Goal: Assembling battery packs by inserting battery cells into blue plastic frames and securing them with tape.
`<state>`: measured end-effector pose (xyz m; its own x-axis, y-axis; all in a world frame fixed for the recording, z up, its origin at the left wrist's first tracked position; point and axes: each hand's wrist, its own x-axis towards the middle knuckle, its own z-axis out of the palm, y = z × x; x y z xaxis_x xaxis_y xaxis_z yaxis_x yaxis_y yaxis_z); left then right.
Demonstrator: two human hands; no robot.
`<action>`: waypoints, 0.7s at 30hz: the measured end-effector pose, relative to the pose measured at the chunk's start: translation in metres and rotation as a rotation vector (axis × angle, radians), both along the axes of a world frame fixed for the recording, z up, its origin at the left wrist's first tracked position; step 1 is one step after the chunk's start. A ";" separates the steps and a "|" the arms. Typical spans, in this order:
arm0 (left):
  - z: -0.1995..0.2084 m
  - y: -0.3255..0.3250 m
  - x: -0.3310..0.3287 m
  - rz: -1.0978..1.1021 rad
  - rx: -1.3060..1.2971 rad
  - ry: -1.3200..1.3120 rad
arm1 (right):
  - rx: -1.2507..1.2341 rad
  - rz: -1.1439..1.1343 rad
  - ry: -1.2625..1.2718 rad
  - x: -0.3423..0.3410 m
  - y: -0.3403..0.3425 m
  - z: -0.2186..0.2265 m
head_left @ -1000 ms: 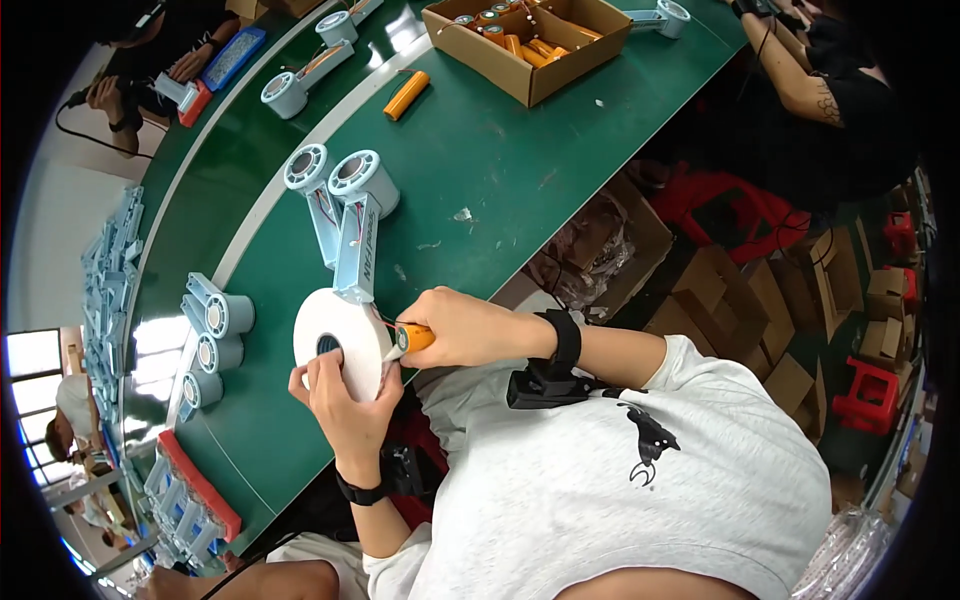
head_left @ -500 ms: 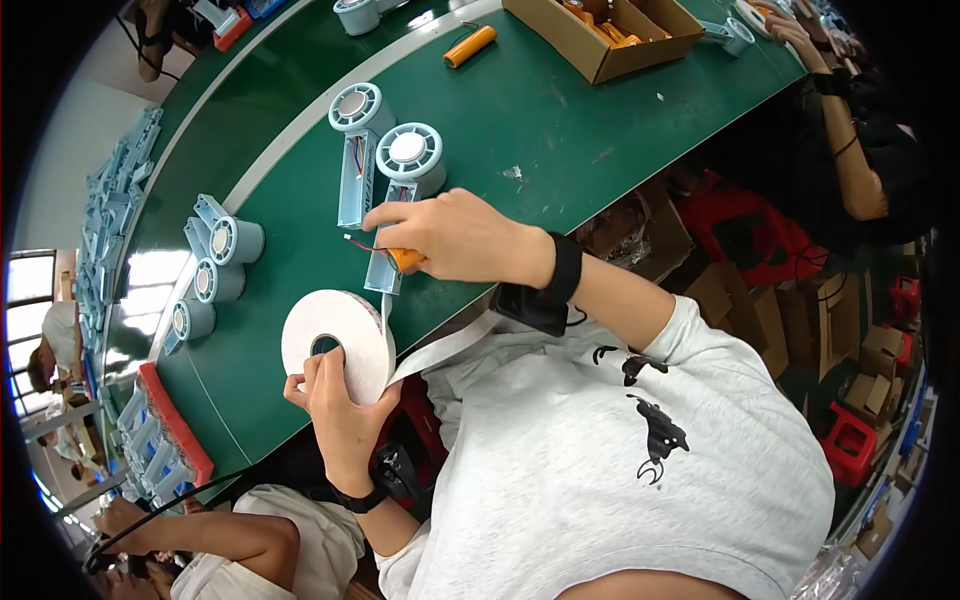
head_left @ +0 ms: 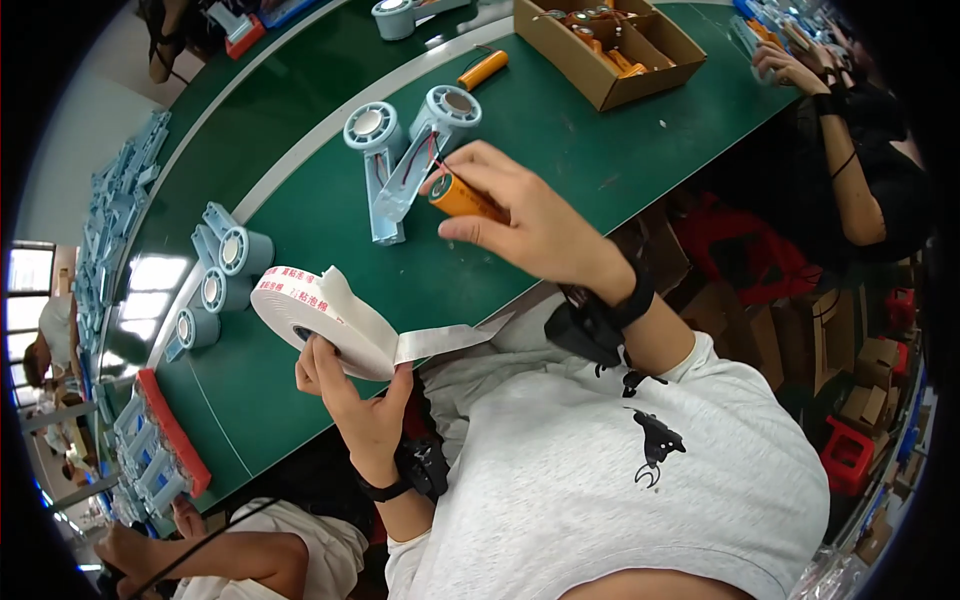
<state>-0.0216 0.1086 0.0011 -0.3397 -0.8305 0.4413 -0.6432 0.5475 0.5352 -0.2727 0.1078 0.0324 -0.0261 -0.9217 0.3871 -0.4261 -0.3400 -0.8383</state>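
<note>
My left hand [head_left: 362, 415] grips a wide white roll of tape [head_left: 350, 338], with fingers in its core and the thumb at its lower edge. A loose strip of tape [head_left: 440, 343] runs from the roll toward my shirt. My right hand [head_left: 550, 225] holds an orange cylindrical battery [head_left: 462, 197] with thin wires between thumb and fingers, above the table. Just beyond it, one light-blue fan housing [head_left: 405, 180] lies across another housing [head_left: 383, 215]; both have round grilled heads. Red wires run between the upper housing and the battery area; where they join is unclear.
The green table [head_left: 560, 150] curves away. A cardboard box [head_left: 600, 85] of orange batteries stands at the far right, a loose battery [head_left: 484, 69] beside it. Several blue housings [head_left: 245, 252] stand at left, near a red-edged tray [head_left: 175, 430]. Co-workers sit at left and right.
My right hand has moved right and away from me with the battery, off the housing. One housing now lies slanted across the other. The tape roll has tilted, showing its printed outer side.
</note>
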 end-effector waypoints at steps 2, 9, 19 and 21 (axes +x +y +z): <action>-0.002 -0.007 -0.016 -0.027 -0.026 0.003 | 0.085 -0.026 -0.125 0.011 0.017 0.020; -0.002 -0.013 -0.050 -0.113 -0.158 -0.097 | 0.041 -0.077 -0.181 0.019 0.022 0.020; -0.009 -0.011 -0.056 0.087 -0.145 -0.154 | 0.147 -0.143 -0.510 0.014 -0.003 0.006; -0.007 -0.009 -0.056 0.146 -0.092 -0.147 | 0.148 -0.121 -0.611 0.023 -0.015 -0.006</action>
